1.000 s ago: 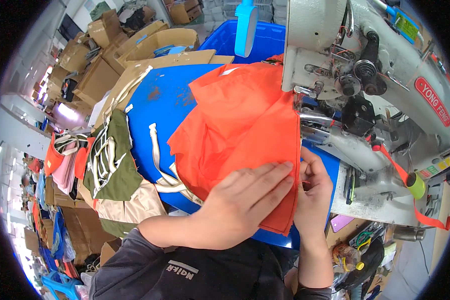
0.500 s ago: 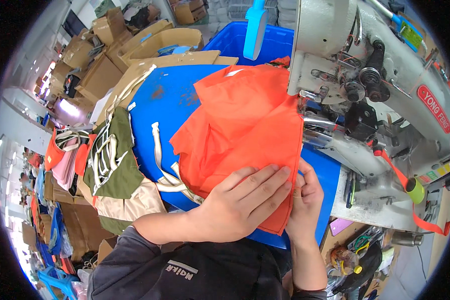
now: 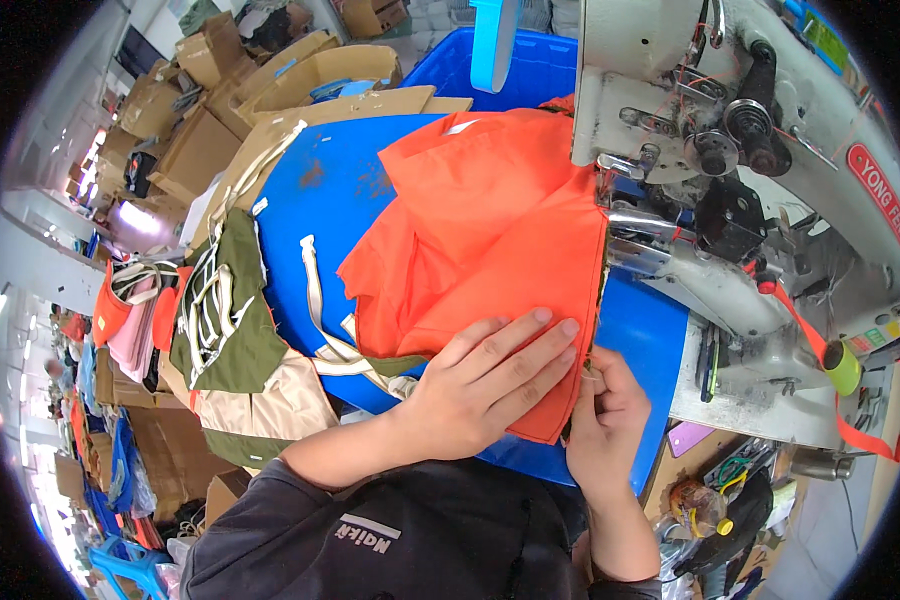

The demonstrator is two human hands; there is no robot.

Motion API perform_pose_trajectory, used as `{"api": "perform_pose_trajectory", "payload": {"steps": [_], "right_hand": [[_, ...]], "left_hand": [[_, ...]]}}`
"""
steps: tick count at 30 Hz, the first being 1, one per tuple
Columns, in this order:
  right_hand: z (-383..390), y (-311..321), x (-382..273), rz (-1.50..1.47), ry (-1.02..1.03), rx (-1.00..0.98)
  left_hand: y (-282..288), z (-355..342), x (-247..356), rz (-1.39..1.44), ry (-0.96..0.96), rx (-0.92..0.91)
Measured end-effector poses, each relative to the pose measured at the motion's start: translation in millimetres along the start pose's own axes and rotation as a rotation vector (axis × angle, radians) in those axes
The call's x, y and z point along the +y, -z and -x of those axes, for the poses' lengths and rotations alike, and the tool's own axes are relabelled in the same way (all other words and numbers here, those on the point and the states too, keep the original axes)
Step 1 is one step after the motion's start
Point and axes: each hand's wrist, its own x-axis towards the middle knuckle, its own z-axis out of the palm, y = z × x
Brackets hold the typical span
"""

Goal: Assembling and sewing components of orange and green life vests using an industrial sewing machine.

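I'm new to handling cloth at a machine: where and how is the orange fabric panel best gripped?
Probably pinch the orange fabric panel by the near end of its straight right edge, coming from the right: that end lies clear of the pale grey metal sewing machine, whereas the left side is creased.

The orange cloth is a broad, smooth piece, spread over the blue bench with its upper right side close against the sewing machine. Its right edge runs nearly straight, with a thin line just inside it, down to a squared lower corner. The left edge is uneven, stepping in and out, and soft folds and creases cross the middle and left part. A small white patch shows near the top edge. Olive fabric peeks out below the lower left edge; whether it is joined to the orange is hidden.
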Motion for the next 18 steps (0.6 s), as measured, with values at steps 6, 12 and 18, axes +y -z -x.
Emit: {"api": "perform_pose_trajectory", "payload": {"steps": [6, 12, 18], "right_hand": [[0, 0, 3, -0.023, 0.018, -0.025], [-2, 9, 0, 0.004, -0.032, -0.039], [-16, 9, -6, 0.059, 0.035, -0.049]], "left_hand": [[4, -6, -7, 0.076, -0.039, -0.021], [2, -8, -11, 0.122, -0.066, -0.010], [3, -11, -16, 0.207, -0.051, -0.014]]}}
